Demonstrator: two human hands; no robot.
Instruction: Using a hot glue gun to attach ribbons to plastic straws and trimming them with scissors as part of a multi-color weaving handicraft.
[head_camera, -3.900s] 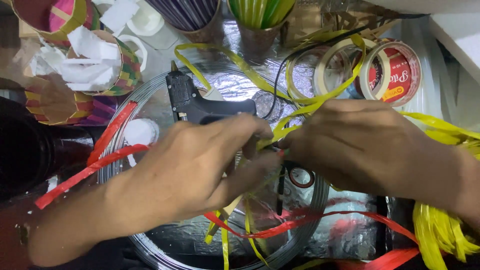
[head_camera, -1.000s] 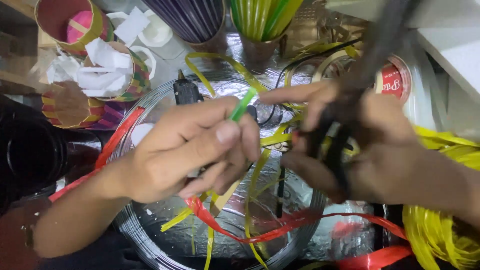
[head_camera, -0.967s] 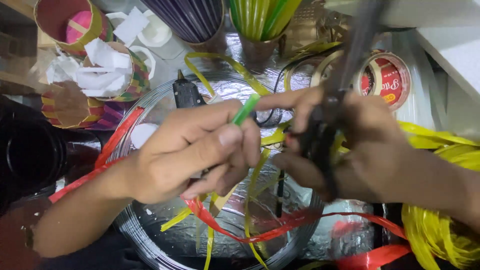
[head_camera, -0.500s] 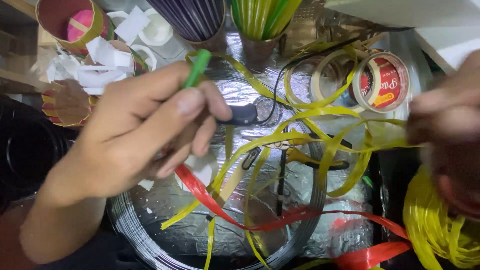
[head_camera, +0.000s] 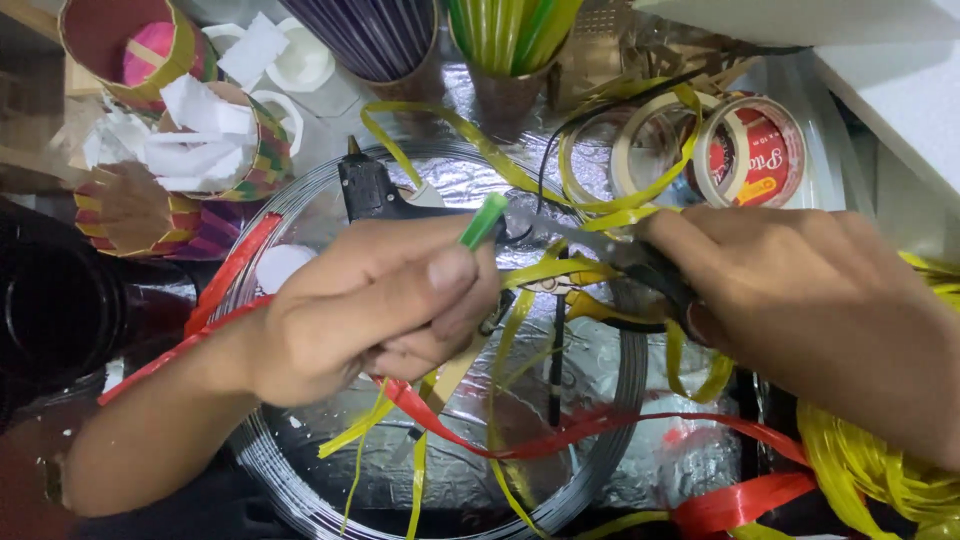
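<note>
Green strip (head_camera: 484, 220) is what we hold in our left hand (head_camera: 385, 300). Our left fingers (head_camera: 445, 275) are curled tight around it, pinched between thumb and the others, and only its short green tip sticks up past the thumb. It sits in the middle of what we see, above the shiny foil tray (head_camera: 600, 350).

Our right hand (head_camera: 800, 290) is just beside it. Our right fingers (head_camera: 690, 240) are closed on the dark handles of the scissors (head_camera: 600, 250). The grey blades point left at the green tip and come very near it. We cannot tell if the blades touch it.

Yellow ribbon strips (head_camera: 560, 270) loop under and between both hands. A red ribbon (head_camera: 560, 440) runs across the tray below our hands. A black glue gun (head_camera: 370, 190) lies on the tray behind our left hand.

A coil of thin wire (head_camera: 300, 490) goes round the edge of the tray. Two rolls of tape (head_camera: 750, 150) lie on the tabletop behind our right hand. A cup of green and yellow strips (head_camera: 505, 45) stands at the back. On the left stand woven paper cups (head_camera: 225, 145), one full of white scraps. A bunch of yellow ribbon (head_camera: 880, 470) lies by our right wrist
</note>
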